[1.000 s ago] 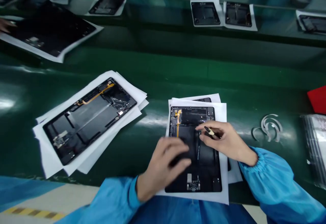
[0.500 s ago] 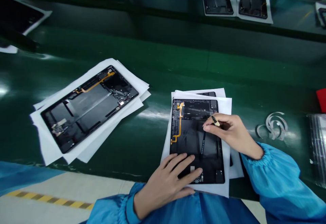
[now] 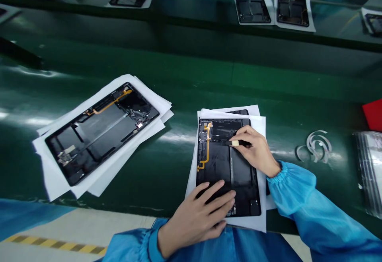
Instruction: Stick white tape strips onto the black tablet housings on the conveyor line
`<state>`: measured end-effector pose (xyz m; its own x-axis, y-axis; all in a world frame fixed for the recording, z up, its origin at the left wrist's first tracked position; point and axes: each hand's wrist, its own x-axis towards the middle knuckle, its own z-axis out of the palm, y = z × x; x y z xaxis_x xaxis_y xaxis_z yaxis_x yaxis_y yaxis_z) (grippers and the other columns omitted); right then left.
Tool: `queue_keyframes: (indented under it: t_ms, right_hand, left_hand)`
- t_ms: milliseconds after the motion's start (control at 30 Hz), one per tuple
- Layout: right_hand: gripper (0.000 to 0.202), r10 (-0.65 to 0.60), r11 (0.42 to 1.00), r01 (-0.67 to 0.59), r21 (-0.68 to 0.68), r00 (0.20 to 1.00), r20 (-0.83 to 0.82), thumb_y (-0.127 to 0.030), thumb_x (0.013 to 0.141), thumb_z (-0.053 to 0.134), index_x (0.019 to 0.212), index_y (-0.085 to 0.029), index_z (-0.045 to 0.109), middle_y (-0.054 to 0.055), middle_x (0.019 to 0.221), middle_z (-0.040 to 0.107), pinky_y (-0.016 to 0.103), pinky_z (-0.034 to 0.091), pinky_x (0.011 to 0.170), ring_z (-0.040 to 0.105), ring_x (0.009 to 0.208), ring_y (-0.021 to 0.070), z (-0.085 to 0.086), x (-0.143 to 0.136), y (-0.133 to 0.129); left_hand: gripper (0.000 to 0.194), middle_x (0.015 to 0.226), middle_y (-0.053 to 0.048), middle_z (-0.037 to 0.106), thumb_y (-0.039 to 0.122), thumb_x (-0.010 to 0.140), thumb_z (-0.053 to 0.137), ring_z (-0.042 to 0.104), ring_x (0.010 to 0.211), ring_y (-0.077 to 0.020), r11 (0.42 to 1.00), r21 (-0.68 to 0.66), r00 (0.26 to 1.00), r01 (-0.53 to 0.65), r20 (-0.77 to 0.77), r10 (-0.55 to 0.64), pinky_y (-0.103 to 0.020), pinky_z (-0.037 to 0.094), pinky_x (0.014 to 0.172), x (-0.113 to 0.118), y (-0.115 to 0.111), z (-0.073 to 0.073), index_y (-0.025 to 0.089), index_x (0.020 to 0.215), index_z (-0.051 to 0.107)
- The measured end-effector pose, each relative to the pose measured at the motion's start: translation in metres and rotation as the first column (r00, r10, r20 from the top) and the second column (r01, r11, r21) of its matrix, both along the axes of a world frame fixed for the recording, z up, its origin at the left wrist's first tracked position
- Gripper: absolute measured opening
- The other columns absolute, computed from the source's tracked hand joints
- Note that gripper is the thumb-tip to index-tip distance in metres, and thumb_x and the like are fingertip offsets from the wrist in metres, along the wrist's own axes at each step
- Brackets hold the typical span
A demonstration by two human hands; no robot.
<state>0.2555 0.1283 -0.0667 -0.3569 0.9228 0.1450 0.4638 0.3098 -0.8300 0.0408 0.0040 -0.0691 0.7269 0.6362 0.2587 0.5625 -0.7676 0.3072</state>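
A black tablet housing (image 3: pixel 216 162) with its inside facing up lies on white sheets in front of me, an orange flex cable (image 3: pixel 207 146) along its left side. My left hand (image 3: pixel 201 214) rests on the lower part of the housing, fingers spread and nearly flat. Over the upper right of the housing, my right hand (image 3: pixel 253 148) pinches the end of a dark flat cable (image 3: pixel 231 164). That end shows a cream-coloured piece and a black tip pointing left. The cable runs down the housing from there. A second housing is partly hidden underneath.
To the left, another open tablet housing (image 3: pixel 101 131) lies on stacked white sheets (image 3: pixel 59 182). Curled clear strips (image 3: pixel 319 146), clear plastic trays (image 3: pixel 368 166) and a red object (image 3: pixel 374 113) are at the right. More housings (image 3: pixel 253 8) line the raised far ledge.
My right hand has moved left, and the cream-and-black cable end now points left instead of up. The cable lies straighter. My left hand stays on the housing; the view has shifted slightly.
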Motion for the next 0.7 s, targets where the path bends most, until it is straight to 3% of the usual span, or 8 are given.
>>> queue_keyframes:
  t_ms: [167, 433, 700]
  right_hand:
    - [0.032, 0.008, 1.000, -0.008, 0.007, 1.000, 0.027, -0.001, 0.078, 0.054, 0.095, -0.022, 0.071, 0.005, 0.095, 0.060, 0.029, 0.052, 0.070, 0.062, 0.085, 0.0174, 0.0030, -0.0002, -0.0014]
    - [0.034, -0.004, 1.000, 0.004, -0.009, 1.000, 0.019, 0.000, 0.076, 0.052, 0.094, -0.021, 0.071, 0.005, 0.094, 0.060, 0.030, 0.053, 0.072, 0.063, 0.087, 0.0180, 0.0024, -0.0005, -0.0022]
    - [0.034, -0.030, 0.999, 0.030, 0.016, 0.999, 0.019, 0.000, 0.075, 0.051, 0.092, -0.021, 0.071, 0.004, 0.092, 0.061, 0.028, 0.054, 0.067, 0.063, 0.082, 0.0169, -0.0006, -0.0025, -0.0036]
  left_hand:
    - [0.032, 0.132, 0.004, 0.063, 0.043, 0.091, 0.056, 0.050, 0.124, -0.0180, 1.000, -0.002, 1.000, 0.008, -0.029, -0.008, -0.033, 0.023, 0.113, -0.0010, -0.0011, -0.0012, 0.026, 0.116, 0.067]
    - [0.034, 0.139, 0.005, 0.058, 0.043, 0.093, 0.055, 0.044, 0.131, -0.0214, 0.998, -0.055, 0.998, 0.038, -0.042, -0.041, -0.038, 0.009, 0.120, -0.0026, -0.0010, 0.0002, 0.025, 0.119, 0.066]
    - [0.031, 0.135, 0.006, 0.060, 0.043, 0.094, 0.053, 0.049, 0.127, -0.0182, 0.997, -0.070, 0.999, 0.013, -0.033, -0.015, -0.037, 0.013, 0.121, 0.0002, 0.0013, 0.0045, 0.025, 0.115, 0.067]
